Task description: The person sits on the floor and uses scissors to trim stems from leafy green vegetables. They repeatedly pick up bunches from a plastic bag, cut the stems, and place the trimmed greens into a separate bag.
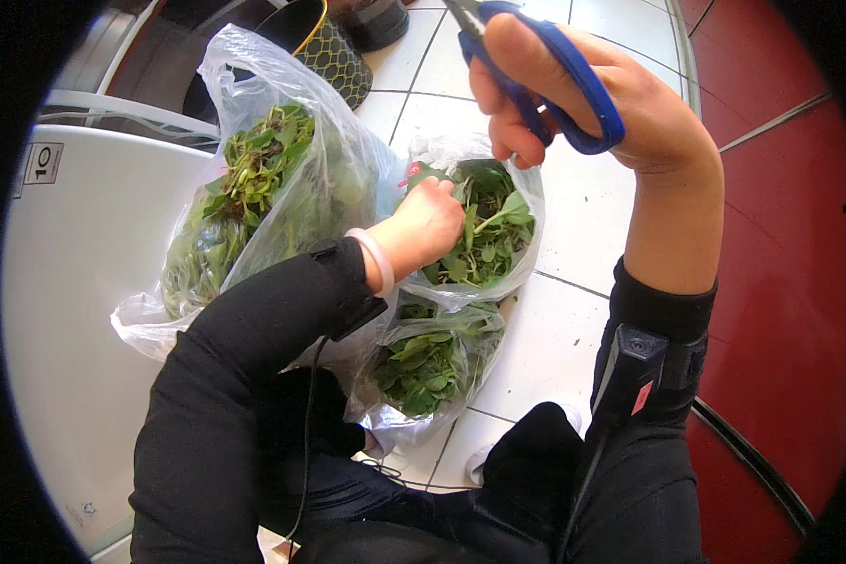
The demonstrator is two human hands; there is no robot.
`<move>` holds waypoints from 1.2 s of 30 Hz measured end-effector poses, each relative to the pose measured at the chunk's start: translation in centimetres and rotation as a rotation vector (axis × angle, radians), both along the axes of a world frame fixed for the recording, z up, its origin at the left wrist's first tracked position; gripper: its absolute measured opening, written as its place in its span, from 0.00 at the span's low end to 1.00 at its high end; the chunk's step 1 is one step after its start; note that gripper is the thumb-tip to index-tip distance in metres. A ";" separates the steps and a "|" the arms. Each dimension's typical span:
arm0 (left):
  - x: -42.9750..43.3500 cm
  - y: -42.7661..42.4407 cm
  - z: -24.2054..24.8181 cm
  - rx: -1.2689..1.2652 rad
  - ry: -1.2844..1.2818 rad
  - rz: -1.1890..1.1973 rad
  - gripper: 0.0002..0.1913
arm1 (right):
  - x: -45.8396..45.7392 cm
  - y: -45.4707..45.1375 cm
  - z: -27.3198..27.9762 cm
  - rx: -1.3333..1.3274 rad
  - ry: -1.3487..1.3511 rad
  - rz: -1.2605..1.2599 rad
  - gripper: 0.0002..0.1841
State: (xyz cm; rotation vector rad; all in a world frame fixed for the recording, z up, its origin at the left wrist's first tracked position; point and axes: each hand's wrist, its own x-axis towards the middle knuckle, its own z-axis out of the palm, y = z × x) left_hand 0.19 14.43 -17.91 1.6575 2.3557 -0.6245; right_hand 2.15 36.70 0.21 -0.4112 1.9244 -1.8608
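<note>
My right hand [557, 99] is raised at the upper right with blue-handled scissors [585, 84] in it; their blades run out at the top edge. My left hand [430, 218], with a pale bangle at the wrist, reaches into an open clear plastic bag [525, 271] of leafy greens [493, 247]. Its fingertips are hidden among the leaves, so what they grip cannot be made out. Nearer to me sits another clear bag of greens [419, 374]. On the left, a large clear bag [338, 141] holds more greens with roots and soil [257, 169].
A white appliance or cabinet panel [106, 282] stands at left. Glossy red cabinet fronts [782, 282] line the right. A black and yellow patterned bin [335, 67] is at the top. Leaf bits lie on the white tiles [564, 338]; a cable [388, 469] runs near my feet.
</note>
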 end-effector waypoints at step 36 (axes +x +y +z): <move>0.7 -2.0 5.2 0.795 -0.827 0.925 0.13 | -0.3 0.3 -1.9 -0.051 0.268 0.026 0.27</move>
